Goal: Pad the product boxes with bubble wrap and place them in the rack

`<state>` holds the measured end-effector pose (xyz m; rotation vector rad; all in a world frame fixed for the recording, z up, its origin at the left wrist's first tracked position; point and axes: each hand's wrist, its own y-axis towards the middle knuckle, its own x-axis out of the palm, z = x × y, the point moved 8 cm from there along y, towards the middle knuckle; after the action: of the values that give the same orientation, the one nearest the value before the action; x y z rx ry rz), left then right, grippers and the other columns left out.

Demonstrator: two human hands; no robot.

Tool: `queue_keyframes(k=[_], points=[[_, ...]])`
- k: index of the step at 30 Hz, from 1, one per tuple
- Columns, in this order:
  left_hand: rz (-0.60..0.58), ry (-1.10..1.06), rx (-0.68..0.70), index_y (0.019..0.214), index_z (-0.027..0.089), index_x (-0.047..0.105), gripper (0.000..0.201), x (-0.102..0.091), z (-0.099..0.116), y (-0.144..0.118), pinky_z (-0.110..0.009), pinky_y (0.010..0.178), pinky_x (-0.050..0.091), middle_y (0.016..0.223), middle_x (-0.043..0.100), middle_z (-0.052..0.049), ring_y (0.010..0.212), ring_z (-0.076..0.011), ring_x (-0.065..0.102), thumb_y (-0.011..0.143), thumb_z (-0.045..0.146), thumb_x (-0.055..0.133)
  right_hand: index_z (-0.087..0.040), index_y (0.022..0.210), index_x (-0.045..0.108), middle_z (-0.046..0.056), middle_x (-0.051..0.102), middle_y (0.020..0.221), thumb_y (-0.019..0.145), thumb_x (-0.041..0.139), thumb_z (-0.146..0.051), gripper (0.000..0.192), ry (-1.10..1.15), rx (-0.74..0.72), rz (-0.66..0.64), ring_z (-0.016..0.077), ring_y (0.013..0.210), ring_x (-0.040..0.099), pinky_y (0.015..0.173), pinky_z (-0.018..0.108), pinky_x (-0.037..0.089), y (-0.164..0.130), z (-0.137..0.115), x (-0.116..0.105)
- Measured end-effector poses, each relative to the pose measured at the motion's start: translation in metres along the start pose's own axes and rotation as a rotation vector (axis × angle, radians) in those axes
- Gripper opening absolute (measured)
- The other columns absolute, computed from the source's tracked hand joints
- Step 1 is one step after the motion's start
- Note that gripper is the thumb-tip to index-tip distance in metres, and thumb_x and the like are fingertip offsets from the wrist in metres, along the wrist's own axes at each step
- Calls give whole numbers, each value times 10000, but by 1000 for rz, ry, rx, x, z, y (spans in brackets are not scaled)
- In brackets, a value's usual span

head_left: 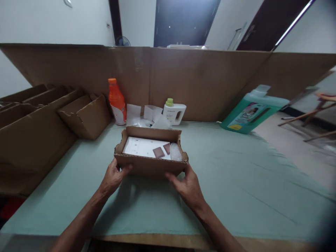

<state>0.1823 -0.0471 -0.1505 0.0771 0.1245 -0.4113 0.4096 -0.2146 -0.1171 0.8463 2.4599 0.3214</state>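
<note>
While the left fingers (113, 166) clasp one end of the cardboard box (147, 166), the right fingers (189, 172) grip the other.

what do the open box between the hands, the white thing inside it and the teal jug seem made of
Open box: matte brown corrugated cardboard; ridges show along its cut edge. White thing: perhaps smooth card, given its flat face. Teal jug: likely translucent, smooth plastic, with its moulded handle.
</note>
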Motion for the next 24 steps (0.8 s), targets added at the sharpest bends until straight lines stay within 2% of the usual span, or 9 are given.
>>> queue_keyframes(k=[4,7,9,13,16,18,20,22,24], points=[[-41,-19,-65,1117,133,600,677,8,-14,2,-404,928,519,1177,708,-159,1103,-331,645,637,577,775,-287,1506,397,119,512,1497,745,815,-515,897,-47,-71,-124,363,1357,505,1107,556,442,-16,34,-16],[-58,-5,-113,1106,151,595,680,6,-24,0,-393,927,523,1179,712,-150,1130,-340,640,624,598,771,-308,1614,123,123,219,1672,635,878,-573,1264,-4,-78,-257,374,1515,255,1209,573,288,-2,60,-18],[-53,30,-151,1056,160,594,668,5,-34,-3,-387,909,531,1141,722,-147,1115,-348,646,607,621,772,-288,1623,-23,141,112,1693,563,902,-604,1442,67,-62,-343,373,1539,173,1225,563,243,12,74,-12],[-67,96,-186,1069,167,581,676,5,-55,-10,-376,897,538,1118,722,-138,1097,-343,654,638,660,749,-268,1624,-45,137,124,1688,498,918,-622,1523,169,-135,-434,363,1549,127,1254,522,166,27,78,7],[-86,113,-163,1155,169,569,705,14,-58,-8,-370,927,532,1161,705,-130,1158,-339,631,684,669,725,-262,1625,-10,129,132,1687,526,915,-600,1476,203,-198,-366,354,1547,143,1260,490,161,22,73,5],[-112,110,-136,1216,161,562,745,32,-52,-2,-385,963,521,1192,694,-135,1194,-343,614,699,676,712,-242,1624,-7,142,158,1680,579,904,-559,1422,184,-188,-288,348,1539,180,1258,484,171,16,72,-12],[-197,98,-103,1302,148,527,785,64,-45,5,-413,1011,501,1250,673,-150,1214,-339,607,737,670,682,-220,1623,2,154,218,1662,639,876,-521,1350,126,-149,-202,336,1527,229,1248,487,199,8,75,-39],[-327,79,-43,1403,136,452,816,107,-39,9,-442,1075,462,1364,611,-180,1283,-332,569,789,639,642,-211,1619,49,159,301,1627,675,849,-504,1271,44,-101,-89,328,1496,308,1222,505,262,-4,82,-77],[-409,88,41,1483,138,372,834,146,-38,7,-478,1147,388,1500,494,-204,1398,-331,468,825,590,614,-214,1594,187,154,452,1532,690,830,-505,1147,-50,-37,72,330,1401,456,1156,533,372,-19,94,-124]])
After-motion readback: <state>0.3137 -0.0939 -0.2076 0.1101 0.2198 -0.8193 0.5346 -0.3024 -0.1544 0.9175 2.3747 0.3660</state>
